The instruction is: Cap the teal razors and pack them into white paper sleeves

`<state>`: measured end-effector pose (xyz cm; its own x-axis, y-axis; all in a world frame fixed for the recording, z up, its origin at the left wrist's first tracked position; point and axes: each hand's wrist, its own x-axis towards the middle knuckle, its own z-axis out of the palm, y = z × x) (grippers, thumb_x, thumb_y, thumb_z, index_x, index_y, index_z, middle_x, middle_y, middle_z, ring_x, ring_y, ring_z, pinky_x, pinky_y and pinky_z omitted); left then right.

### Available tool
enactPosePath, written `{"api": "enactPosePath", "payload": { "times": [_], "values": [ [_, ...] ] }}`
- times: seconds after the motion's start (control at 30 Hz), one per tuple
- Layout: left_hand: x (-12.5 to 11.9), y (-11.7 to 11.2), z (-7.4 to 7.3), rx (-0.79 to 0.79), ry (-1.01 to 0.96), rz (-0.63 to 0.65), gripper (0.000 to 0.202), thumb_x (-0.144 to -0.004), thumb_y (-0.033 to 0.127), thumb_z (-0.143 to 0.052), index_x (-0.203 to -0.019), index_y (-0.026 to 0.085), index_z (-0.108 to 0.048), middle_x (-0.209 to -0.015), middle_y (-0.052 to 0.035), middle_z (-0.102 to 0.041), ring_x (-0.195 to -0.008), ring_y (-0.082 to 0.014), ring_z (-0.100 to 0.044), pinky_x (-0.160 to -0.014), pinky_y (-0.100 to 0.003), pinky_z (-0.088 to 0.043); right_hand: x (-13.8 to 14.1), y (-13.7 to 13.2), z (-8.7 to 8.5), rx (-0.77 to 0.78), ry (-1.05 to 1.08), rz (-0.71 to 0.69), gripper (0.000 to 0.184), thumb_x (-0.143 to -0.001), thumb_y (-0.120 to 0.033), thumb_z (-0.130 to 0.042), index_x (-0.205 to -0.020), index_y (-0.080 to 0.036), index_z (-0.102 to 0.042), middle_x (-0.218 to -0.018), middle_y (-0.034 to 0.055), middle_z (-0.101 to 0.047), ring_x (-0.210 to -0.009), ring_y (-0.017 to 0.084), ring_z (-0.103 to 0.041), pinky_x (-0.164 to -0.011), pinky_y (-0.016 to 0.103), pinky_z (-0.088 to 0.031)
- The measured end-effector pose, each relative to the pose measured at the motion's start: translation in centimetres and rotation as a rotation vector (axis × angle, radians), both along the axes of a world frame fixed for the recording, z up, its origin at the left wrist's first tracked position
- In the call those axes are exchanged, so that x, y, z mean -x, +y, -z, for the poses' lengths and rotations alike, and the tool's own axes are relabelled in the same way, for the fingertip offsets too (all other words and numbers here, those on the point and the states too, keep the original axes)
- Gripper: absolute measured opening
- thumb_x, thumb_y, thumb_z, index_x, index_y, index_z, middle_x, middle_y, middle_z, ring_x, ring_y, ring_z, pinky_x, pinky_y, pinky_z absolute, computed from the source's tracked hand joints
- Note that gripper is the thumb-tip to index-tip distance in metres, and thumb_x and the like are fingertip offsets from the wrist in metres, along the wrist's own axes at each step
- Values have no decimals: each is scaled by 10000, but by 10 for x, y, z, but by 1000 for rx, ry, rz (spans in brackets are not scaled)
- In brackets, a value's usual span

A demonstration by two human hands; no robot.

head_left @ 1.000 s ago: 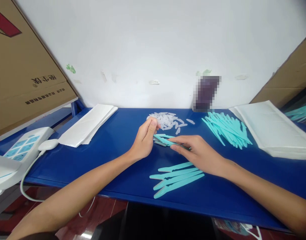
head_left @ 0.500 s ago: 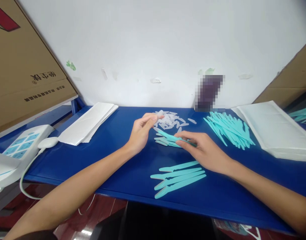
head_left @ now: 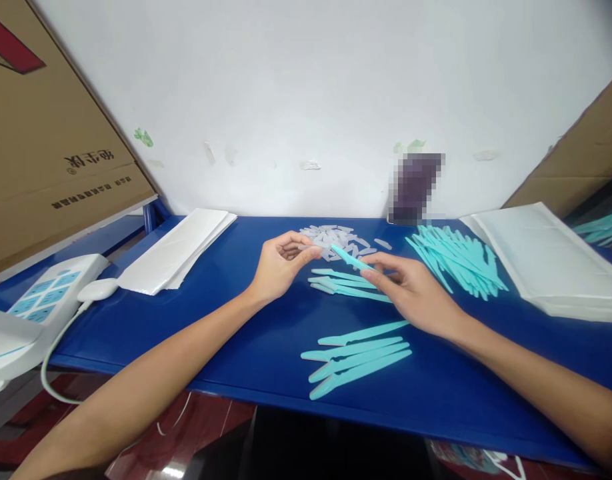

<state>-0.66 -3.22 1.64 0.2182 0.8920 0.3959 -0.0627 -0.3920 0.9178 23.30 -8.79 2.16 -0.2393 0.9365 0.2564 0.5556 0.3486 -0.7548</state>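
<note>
Turquoise eyebrow razors lie about the blue table. One eyebrow razor [head_left: 347, 257] is pinched between the thumb and fingers of my right hand [head_left: 413, 287], its blade end pointing up and left. My left hand [head_left: 282, 265] pinches a small translucent blade cap [head_left: 325, 248], close to that blade end; whether they touch I cannot tell. Behind both hands is a heap of translucent caps [head_left: 339, 233]. Just below the held razor lie several razors [head_left: 346, 283], partly covered by my right hand. Nearer the front edge, a fanned row of razors [head_left: 359, 359] points left.
A large pile of razors [head_left: 459, 260] sits at the right beside white padded packets [head_left: 561, 260]. White flat sheets [head_left: 179, 250] lie at the left, near a power strip [head_left: 49, 287] with a plugged-in cable. A cardboard box [head_left: 61, 127] rises at the far left. A blurred dark object [head_left: 416, 188] leans on the wall.
My right hand has lifted a razor off the middle group and tilted it toward the left hand. My left hand has come slightly down from the cap heap with a cap.
</note>
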Motion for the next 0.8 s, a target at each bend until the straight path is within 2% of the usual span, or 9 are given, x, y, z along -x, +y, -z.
{"api": "enactPosePath", "payload": {
  "times": [0.07, 0.17, 0.27, 0.37, 0.43, 0.67, 0.8],
  "values": [
    [-1, 0, 1, -25, 46, -39, 323, -754, 432, -832, -810, 134, -721, -756, -51, -742, -699, -158, -689, -704, -272, -552, 0, -1, 1, -80, -53, 6, 339, -984, -458, -528, -1121, -210, -715, -827, 19, -685, -702, 175, -590, -637, 303, -462],
    [-1, 1, 3, -70, 75, -93, 341, -777, 463, -806, -856, 132, -781, -780, -61, -745, -687, -149, -653, -672, -265, -535, 0, -1, 3, -160, -97, -9, 305, -999, -404, -520, -1132, -212, -716, -985, 34, -755, -846, 208, -674, -739, 321, -498],
    [-1, 2, 4, -59, 53, -86, 413, -762, 453, -825, -1022, 135, -777, -780, -52, -748, -698, -153, -665, -691, -270, -542, 0, -2, 4, -185, -115, -9, 298, -1005, -388, -517, -1143, -213, -716, -1027, 35, -769, -888, 220, -700, -747, 322, -510],
    [0, 2, 4, -7, 12, -40, 597, -713, 397, -875, -1220, 142, -689, -742, -19, -745, -703, -152, -694, -723, -262, -557, 0, -3, 3, -188, -125, -3, 292, -1005, -386, -519, -1133, -213, -716, -1039, 37, -774, -906, 227, -711, -749, 323, -521],
    [1, 3, 4, 2, 16, -11, 650, -697, 373, -889, -1261, 147, -657, -744, -15, -752, -719, -158, -712, -730, -257, -563, -1, -3, 2, -181, -135, -13, 291, -1008, -383, -513, -1128, -213, -716, -1050, 37, -775, -919, 227, -715, -763, 322, -527],
    [5, 0, 2, -53, 167, 8, 415, -719, 386, -869, -1026, 129, -761, -776, -71, -773, -745, -206, -735, -707, -287, -570, -4, -4, -5, -160, -246, -105, 334, -1028, -394, -462, -1163, -215, -710, -1145, 56, -757, -999, 232, -707, -795, 318, -531],
    [7, -2, 2, -74, 293, 62, 358, -749, 400, -846, -980, 138, -765, -819, -72, -767, -743, -200, -713, -659, -278, -550, -5, -6, -9, -178, -279, -158, 299, -1036, -365, -456, -1121, -223, -705, -1037, 36, -758, -855, 194, -696, -718, 296, -503]
  ]
}}
